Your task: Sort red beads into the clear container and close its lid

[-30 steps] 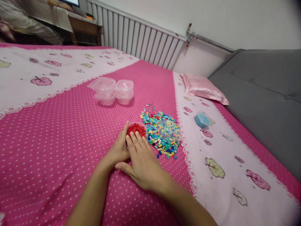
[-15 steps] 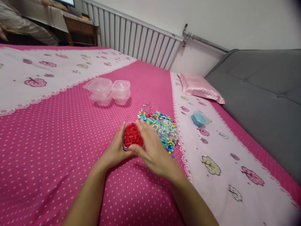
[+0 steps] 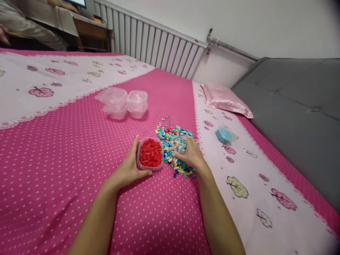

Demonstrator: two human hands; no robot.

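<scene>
A: Where's the clear tub (image 3: 150, 169)?
B: Near the centre of the frame, upright on the bed (image 3: 159, 216), filled with small red pieces (image 3: 150, 152).
A: And the hands?
B: The left hand (image 3: 129, 166) is curved round the tub, fingers up its left side, thumb along its lower edge. The right hand (image 3: 192, 154) is spread, thumb and fingers at opposite edges of a clear lid (image 3: 180, 143); I can't quite tell whether it grips it.
A: What's under the lid?
B: A loose pile of coloured pieces (image 3: 168, 145), mostly blue, green and yellow, just right of the tub.
A: Farther out?
B: Two stacks of clear containers, a larger one (image 3: 114, 101) and a smaller one (image 3: 137, 102), stand side by side left of upper centre. A box of blue pieces (image 3: 224, 134) sits right of centre, below a pink pillow (image 3: 225, 100).
A: Beyond the bed?
B: A grey headboard (image 3: 297, 92) at right, a white radiator (image 3: 151, 39) at top, and a seated person (image 3: 29, 26) at upper left.
</scene>
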